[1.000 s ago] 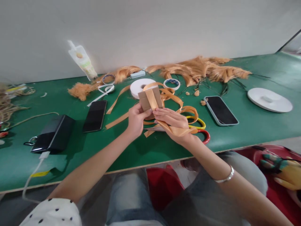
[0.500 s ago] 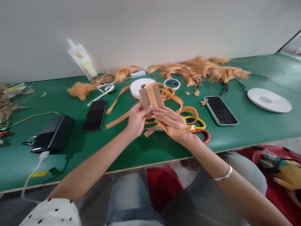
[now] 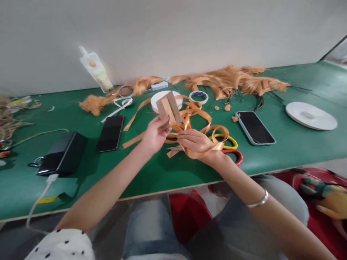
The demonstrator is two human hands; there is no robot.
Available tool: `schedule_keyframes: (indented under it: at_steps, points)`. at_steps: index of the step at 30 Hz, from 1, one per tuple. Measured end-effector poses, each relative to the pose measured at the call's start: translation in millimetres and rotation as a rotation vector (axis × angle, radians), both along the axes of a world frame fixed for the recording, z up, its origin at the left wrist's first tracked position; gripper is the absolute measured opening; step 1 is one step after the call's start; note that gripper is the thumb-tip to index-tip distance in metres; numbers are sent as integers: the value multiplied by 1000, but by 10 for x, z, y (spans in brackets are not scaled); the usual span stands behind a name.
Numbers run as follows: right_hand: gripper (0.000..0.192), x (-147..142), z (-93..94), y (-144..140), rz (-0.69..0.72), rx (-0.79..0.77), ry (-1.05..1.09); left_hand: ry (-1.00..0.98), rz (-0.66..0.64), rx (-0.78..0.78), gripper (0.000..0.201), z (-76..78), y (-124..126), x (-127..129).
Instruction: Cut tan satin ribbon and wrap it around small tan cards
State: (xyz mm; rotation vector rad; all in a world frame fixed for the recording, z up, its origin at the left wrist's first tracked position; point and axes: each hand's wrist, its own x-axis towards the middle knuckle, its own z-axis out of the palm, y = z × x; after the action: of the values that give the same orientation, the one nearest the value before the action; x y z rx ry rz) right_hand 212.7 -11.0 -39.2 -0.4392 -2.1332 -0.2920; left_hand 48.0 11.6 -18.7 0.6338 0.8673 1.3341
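Now both hands pinch: left (image 3: 155,134) the upright card (image 3: 168,107), tilted left; right (image 3: 195,141) the ribbon (image 3: 202,117).

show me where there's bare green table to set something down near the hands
Bare table lies between the grey-cased phone and the white disc, and along the near edge below the black phone. It is crowded around both hands, with orange ribbon loops and scissors.
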Motion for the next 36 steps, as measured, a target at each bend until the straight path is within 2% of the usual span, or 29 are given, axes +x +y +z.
schedule_keyframes:
  at_steps: [4,8,11,14,17,22,27,32,36]
  points:
    - [27,105,40,39,-32,-4,-156,-13,-156,23,19,1,-18,-16]
    - [30,193,134,60,-119,-150,-264,-28,-287,42,23,-20,-24,-26]
    - [27,247,198,72,-158,-303,-203,16,-405,82,27,-33,-28,-33]
    - [33,286,225,64,-154,-424,-70,94,-476,133,31,-38,-39,-33]
    - [40,287,237,38,-170,-580,83,196,-502,186,33,-40,-53,-23]
    - [35,259,306,11,-109,-874,412,327,-464,239,31,-44,-63,-2]
    - [46,296,361,52,226,-1099,685,365,-443,214,30,-43,-62,11]
    - [41,340,417,73,273,-1249,695,438,-427,252,26,-21,-57,19]
    - [34,365,390,107,210,-1278,697,477,-470,306,25,-35,-45,10]
